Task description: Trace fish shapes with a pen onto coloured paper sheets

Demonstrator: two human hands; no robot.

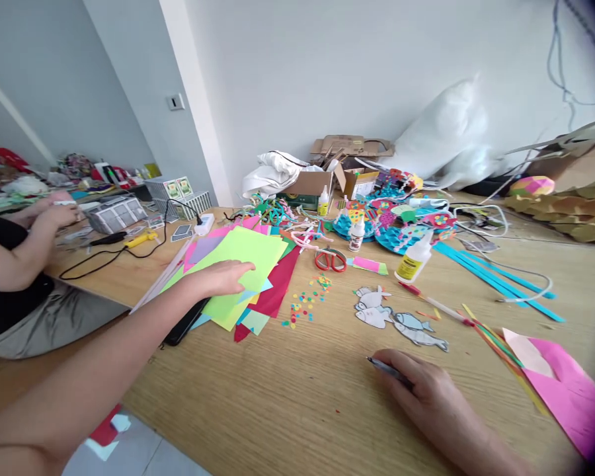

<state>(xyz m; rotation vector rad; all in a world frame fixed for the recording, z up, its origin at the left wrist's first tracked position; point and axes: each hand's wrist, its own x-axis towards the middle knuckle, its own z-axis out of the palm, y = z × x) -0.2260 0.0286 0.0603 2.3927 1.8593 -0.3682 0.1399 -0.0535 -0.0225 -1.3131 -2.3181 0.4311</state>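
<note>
My left hand (pixel 228 277) reaches over a stack of coloured sheets and rests on the yellow-green paper (pixel 258 248) on top; its fingertips are hard to make out. Dark red paper (pixel 283 284) sticks out from under the stack. In my right hand (pixel 424 383), low on the wooden table, is a pen (pixel 389 371) with its tip pointing left. Just beyond that hand lie several cut-out paper fish (pixel 374 316), grey and pale blue. Small coloured paper dots (pixel 305 307) are scattered between the stack and the fish.
Red-handled scissors (pixel 330 260), a glue bottle (pixel 414 259) and blue strips (pixel 500 281) lie beyond the fish. Pink paper (pixel 570 390) is at the right. Decorated blue plates (pixel 401 231) and boxes stand behind. Another person's arm (pixel 17 261) is at the far left.
</note>
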